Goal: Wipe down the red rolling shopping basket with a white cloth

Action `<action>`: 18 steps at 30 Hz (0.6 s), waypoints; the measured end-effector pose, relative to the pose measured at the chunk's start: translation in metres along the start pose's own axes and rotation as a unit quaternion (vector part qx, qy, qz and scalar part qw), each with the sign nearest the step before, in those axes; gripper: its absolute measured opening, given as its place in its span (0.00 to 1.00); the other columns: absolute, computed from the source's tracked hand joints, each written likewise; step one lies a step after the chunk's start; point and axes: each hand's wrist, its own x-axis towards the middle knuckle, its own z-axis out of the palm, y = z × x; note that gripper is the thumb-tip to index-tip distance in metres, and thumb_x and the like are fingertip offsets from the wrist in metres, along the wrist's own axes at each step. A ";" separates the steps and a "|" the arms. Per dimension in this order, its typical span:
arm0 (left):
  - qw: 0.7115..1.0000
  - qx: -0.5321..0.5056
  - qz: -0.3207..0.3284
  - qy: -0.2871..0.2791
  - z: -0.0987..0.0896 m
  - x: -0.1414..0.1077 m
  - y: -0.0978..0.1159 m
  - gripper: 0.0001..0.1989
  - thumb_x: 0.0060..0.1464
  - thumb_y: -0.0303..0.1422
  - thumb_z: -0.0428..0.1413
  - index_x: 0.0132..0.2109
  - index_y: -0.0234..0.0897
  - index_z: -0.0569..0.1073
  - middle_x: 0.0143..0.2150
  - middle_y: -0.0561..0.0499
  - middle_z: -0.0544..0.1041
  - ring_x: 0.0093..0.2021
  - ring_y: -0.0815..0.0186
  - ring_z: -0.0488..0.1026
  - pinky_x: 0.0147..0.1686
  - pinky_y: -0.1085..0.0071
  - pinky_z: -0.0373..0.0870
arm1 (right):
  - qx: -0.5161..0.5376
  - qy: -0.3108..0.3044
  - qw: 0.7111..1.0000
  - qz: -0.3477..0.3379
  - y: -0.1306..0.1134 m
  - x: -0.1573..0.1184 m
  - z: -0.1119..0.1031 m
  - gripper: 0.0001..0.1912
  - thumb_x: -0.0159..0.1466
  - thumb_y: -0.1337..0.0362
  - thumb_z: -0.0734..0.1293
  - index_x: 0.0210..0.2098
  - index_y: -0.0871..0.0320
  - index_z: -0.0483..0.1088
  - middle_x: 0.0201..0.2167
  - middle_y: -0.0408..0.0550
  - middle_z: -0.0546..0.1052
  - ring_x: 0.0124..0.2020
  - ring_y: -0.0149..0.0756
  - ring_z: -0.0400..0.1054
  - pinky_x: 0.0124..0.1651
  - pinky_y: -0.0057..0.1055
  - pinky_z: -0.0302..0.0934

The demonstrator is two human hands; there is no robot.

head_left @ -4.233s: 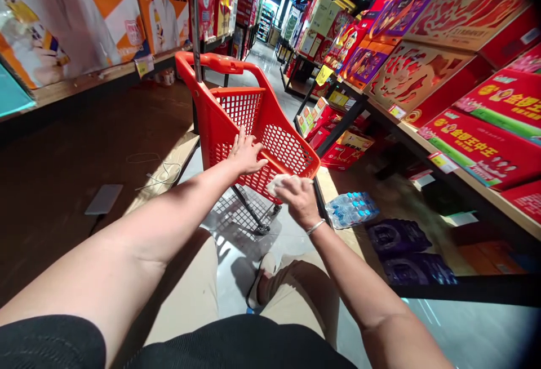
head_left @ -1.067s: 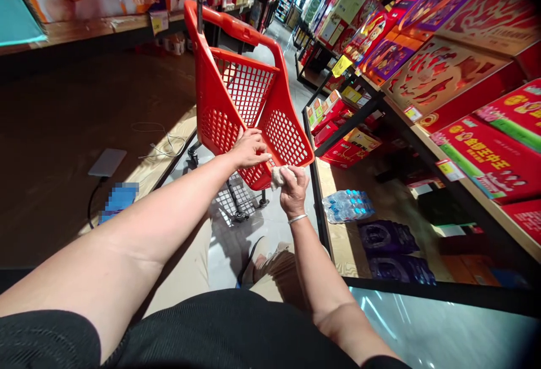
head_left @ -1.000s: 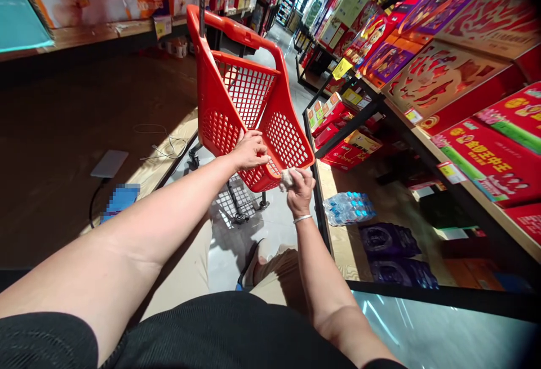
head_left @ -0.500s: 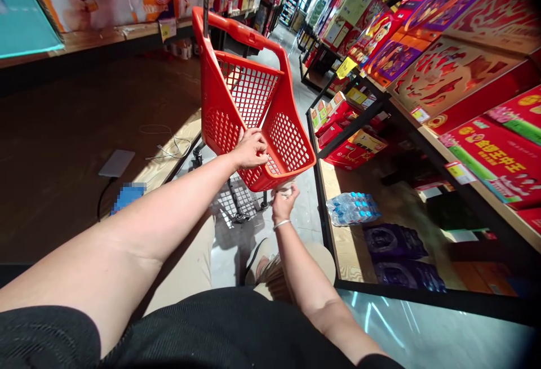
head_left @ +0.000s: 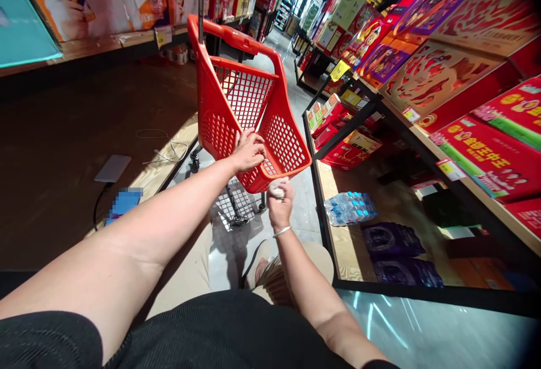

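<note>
A red plastic shopping cart [head_left: 275, 167] with a lattice basket stands in front of me, its handle at the far side. My left hand [head_left: 249, 150] lies over the left rim of the basket, fingers curled onto it. Just below the front rim, my right hand [head_left: 280, 203] is closed around a crumpled whitish cloth [head_left: 277, 191]; it may be a tissue. The cloth is close to the basket's front edge, and whether it touches is unclear. A thin bracelet [head_left: 282, 232] circles my right wrist.
Shelving with red gift boxes [head_left: 473, 152] rises on the right, with packs of bottled water [head_left: 350, 208] on its lower board. To the left, a white flat device [head_left: 112, 168] and cables lie on a low wooden platform. The aisle floor [head_left: 291, 84] runs ahead.
My right hand has turned and moved slightly left and up, so more of the whitish cloth shows. The left hand stays on the rim. The whole view has shifted slightly.
</note>
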 end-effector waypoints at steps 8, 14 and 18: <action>0.999 0.002 0.027 -0.018 -0.009 -0.008 -0.003 0.10 0.53 0.34 0.54 0.32 0.41 0.81 0.59 0.49 0.70 0.72 0.44 0.43 0.71 0.35 0.33 | -0.051 0.119 0.990 -0.062 -0.009 0.008 -0.043 0.14 0.54 0.66 0.67 0.41 0.55 0.71 0.46 0.47 0.66 0.49 0.39 0.64 0.57 0.39 0.62; 0.998 0.033 0.049 -0.030 -0.020 -0.014 -0.013 0.12 0.55 0.33 0.52 0.35 0.42 0.82 0.59 0.49 0.71 0.72 0.46 0.45 0.71 0.35 0.38 | -0.259 -0.111 0.916 -0.286 -0.045 0.053 -0.066 0.35 0.55 0.76 0.62 0.61 0.49 0.69 0.58 0.52 0.69 0.61 0.46 0.61 0.66 0.48 0.55; 0.994 0.085 0.043 -0.050 -0.032 -0.020 -0.006 0.14 0.57 0.34 0.52 0.43 0.43 0.82 0.62 0.47 0.70 0.73 0.45 0.48 0.70 0.33 0.41 | -0.374 -0.196 0.874 -0.243 -0.053 0.066 -0.057 0.31 0.58 0.76 0.64 0.58 0.44 0.73 0.57 0.48 0.73 0.60 0.47 0.62 0.70 0.57 0.41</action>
